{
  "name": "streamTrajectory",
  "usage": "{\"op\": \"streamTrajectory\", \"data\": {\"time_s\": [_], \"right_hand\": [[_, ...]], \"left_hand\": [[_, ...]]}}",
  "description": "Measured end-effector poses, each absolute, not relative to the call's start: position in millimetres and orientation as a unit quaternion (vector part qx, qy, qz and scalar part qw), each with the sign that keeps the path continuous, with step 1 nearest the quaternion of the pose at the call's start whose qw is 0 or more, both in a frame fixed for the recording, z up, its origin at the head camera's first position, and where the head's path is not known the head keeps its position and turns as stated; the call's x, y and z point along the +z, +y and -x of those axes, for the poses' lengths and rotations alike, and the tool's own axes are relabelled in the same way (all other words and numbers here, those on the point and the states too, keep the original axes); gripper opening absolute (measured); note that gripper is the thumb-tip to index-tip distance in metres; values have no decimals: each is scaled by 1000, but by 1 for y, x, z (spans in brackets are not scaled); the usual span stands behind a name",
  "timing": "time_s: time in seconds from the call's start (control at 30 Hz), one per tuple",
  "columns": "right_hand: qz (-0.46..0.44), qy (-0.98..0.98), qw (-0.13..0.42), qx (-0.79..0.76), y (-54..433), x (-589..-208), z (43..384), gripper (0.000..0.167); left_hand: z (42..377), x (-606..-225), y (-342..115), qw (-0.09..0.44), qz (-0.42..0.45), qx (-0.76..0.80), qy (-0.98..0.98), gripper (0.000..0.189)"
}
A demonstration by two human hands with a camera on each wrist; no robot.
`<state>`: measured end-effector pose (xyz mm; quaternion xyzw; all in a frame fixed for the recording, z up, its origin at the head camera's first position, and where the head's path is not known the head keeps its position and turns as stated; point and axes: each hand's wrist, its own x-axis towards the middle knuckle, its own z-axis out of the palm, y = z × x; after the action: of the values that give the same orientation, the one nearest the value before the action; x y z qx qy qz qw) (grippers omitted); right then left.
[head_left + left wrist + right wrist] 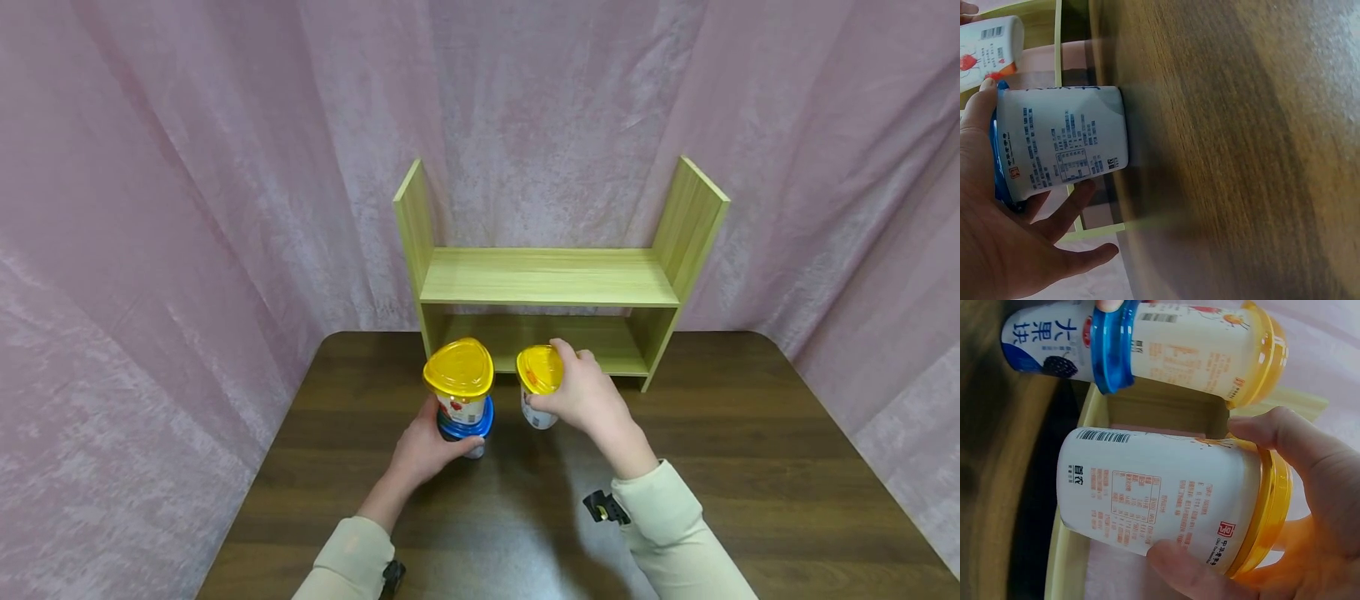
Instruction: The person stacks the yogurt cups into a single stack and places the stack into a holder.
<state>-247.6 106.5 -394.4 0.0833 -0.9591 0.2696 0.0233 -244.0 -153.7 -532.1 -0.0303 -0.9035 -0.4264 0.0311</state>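
Observation:
My left hand (423, 450) grips a white yogurt cup with a blue lid (1063, 140), thumb and fingers around it near the lid. This cup stands upright on the table. Stacked on its lid is a white yogurt cup with a yellow lid (459, 371), its base overlapping the blue rim. To the right, my right hand (588, 396) holds a second yellow-lidded yogurt cup (1154, 494) by its upper side, thumb and fingers on opposite sides. That cup's base is raised off the table in the right wrist view.
A light wooden two-tier shelf (551, 275) stands at the table's back, just behind the cups. The dark brown wooden table (720, 467) has rounded back corners. Pink curtains (187, 250) hang behind and at both sides.

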Motion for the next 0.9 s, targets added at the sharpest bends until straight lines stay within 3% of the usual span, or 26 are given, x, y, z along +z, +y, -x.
{"op": "streamTrajectory", "data": {"time_s": [0.53, 0.9], "right_hand": [[-89, -955, 22, 282, 116, -362, 252, 98], [-99, -948, 49, 299, 116, -342, 253, 95]], "left_hand": [[245, -532, -153, 33, 35, -422, -905, 98], [244, -531, -153, 29, 33, -426, -904, 97]]}}
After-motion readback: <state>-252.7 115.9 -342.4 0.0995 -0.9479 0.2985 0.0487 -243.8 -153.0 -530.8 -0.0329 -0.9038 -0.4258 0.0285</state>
